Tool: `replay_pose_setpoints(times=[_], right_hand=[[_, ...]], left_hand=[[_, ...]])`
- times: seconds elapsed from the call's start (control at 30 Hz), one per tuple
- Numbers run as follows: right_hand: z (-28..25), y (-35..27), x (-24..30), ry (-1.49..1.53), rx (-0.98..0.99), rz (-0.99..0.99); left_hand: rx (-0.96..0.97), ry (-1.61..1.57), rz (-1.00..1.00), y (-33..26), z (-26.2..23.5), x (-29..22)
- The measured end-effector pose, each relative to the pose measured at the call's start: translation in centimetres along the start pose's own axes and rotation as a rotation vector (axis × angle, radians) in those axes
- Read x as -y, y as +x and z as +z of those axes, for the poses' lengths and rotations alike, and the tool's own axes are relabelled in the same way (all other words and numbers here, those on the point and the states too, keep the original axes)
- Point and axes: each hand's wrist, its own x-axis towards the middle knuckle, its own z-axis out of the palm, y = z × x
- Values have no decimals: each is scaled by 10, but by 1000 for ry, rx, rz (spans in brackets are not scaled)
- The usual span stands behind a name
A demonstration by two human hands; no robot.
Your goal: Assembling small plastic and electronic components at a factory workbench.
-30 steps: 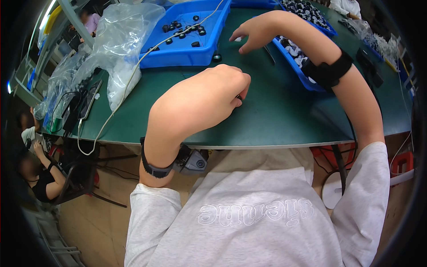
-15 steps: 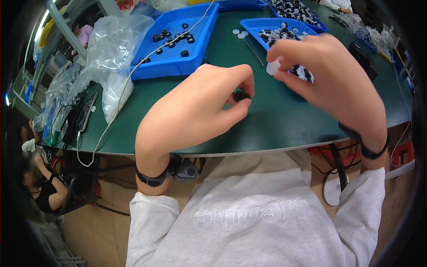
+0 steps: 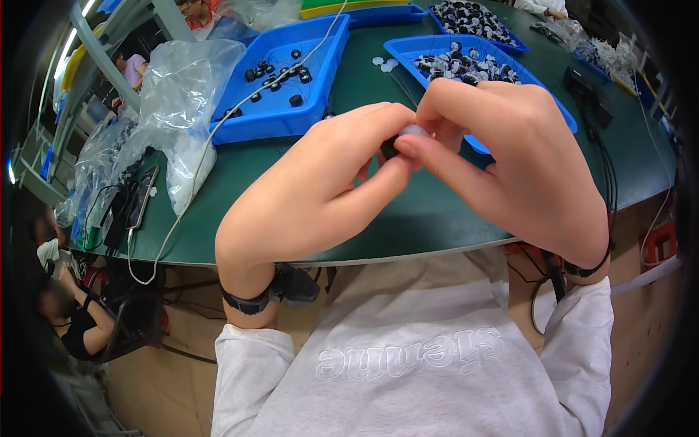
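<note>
Between thumb and fingers, my left hand (image 3: pixel 313 186) pinches a small round black part (image 3: pixel 389 148). My right hand (image 3: pixel 510 153) has its fingertips up against the left ones and grips a translucent white disc (image 3: pixel 413 131). The disc lies at the end of the black part; whether it is fixed there is hidden by my fingers. Just beyond the right hand stands a blue tray (image 3: pixel 395 49) heaped with black and white small parts. A second blue tray (image 3: pixel 280 130), past my left hand, holds several loose black parts with thin wires.
A few white discs (image 3: pixel 384 64) lie on the green table (image 3: pixel 349 244). A white cable (image 3: pixel 178 211) runs from a phone (image 3: pixel 143 197) across the left tray. Clear plastic bags (image 3: pixel 186 95) stand at the left. Another full tray (image 3: pixel 502 45) is farther back. People sit at the left.
My right hand has moved left from over the tray to my left hand, bringing the white disc against the black part. The left hand keeps its pinch.
</note>
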Motion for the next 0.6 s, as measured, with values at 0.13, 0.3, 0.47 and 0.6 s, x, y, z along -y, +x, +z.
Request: replay_pose_setpoints(times=[0.13, 0.3, 0.47, 0.6], right_hand=[[-8, -6, 9, -97, 8, -29], [-40, -26, 48, -7, 98, -250], [-67, -42, 47, 11, 119, -368], [-76, -42, 29, -29, 72, -375]], left_hand=[[-10, -78, -46, -1, 1, 0], [-32, -84, -204, -1, 2, -1], [-24, -11, -184, 3, 0, -2], [-26, 9, -166, 3, 2, -2]])
